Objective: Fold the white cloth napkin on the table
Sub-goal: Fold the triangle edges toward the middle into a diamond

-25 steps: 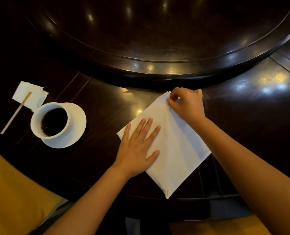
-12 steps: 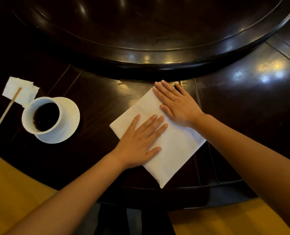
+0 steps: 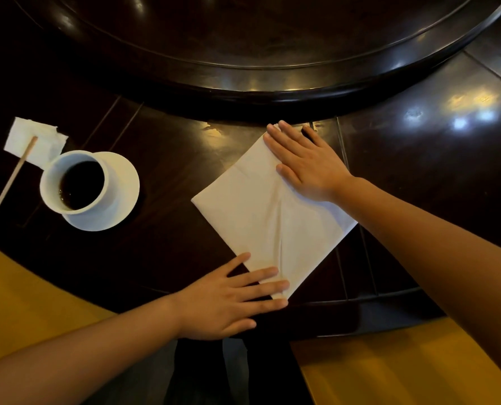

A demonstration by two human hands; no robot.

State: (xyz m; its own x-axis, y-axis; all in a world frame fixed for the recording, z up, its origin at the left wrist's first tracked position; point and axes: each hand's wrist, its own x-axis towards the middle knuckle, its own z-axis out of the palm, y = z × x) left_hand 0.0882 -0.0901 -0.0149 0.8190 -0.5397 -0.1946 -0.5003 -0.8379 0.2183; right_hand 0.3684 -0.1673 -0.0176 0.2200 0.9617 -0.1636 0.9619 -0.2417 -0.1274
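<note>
The white cloth napkin [image 3: 252, 211] lies flat on the dark wooden table [image 3: 167, 247] as a folded square turned like a diamond, with a crease running down its middle. My right hand [image 3: 305, 162] rests palm down on its far corner, fingers spread and flat. My left hand [image 3: 231, 296] lies palm down at the near corner by the table's edge, with its fingertips on the cloth. Neither hand grips the cloth.
A white cup of dark drink [image 3: 74, 182] stands on a white saucer [image 3: 120, 200] to the left. Behind it lie a small paper napkin [image 3: 38, 138] and a wooden stirrer [image 3: 15, 173]. A raised round turntable [image 3: 258, 89] fills the far side. Yellow seats flank my legs.
My left hand slid from the napkin's middle down to its near corner. My right hand, pinching the far corner a second ago, now lies flat on it.
</note>
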